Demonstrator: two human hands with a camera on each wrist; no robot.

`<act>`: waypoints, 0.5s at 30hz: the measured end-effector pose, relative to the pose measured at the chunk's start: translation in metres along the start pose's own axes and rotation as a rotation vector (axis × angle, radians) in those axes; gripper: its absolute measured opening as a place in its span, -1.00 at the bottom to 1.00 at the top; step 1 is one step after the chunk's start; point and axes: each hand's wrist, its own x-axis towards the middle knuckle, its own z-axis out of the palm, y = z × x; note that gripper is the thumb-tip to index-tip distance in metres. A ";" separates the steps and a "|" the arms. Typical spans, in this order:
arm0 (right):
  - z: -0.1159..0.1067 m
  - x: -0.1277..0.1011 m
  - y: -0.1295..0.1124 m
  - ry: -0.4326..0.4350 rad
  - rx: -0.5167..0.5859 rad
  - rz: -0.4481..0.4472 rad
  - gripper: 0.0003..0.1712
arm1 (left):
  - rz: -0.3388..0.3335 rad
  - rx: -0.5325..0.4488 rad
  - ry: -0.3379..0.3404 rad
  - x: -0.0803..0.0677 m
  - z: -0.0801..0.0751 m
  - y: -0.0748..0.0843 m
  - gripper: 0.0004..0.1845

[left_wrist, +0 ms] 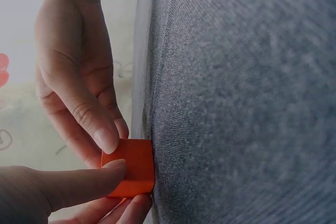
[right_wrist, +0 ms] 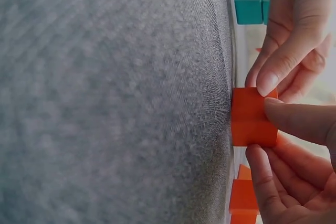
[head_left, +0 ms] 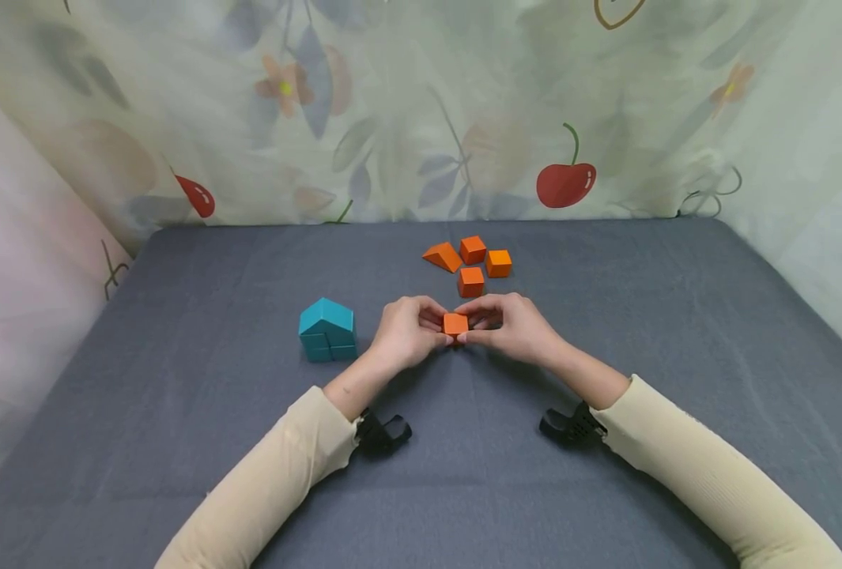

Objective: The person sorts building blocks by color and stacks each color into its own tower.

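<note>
Ahead of me, the table (head_left: 641, 316) is covered with a grey cloth. A teal block house (head_left: 327, 330) stands on it at my left: a roof piece on top of square blocks. Farther back lies a group of four loose orange blocks: one wedge (head_left: 443, 256) and three cubes (head_left: 472, 280), set close together. A floral curtain (head_left: 421, 111) printed with a red cherry (head_left: 566, 184) hangs behind the table.
</note>
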 end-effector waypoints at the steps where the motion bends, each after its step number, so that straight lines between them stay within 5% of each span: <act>1: 0.000 0.000 0.000 -0.004 0.002 0.004 -0.57 | 0.002 0.001 -0.002 0.000 0.000 0.000 -0.73; 15: -0.001 0.000 -0.001 -0.022 0.014 0.010 -0.56 | -0.011 -0.003 -0.026 0.003 -0.001 -0.003 -0.70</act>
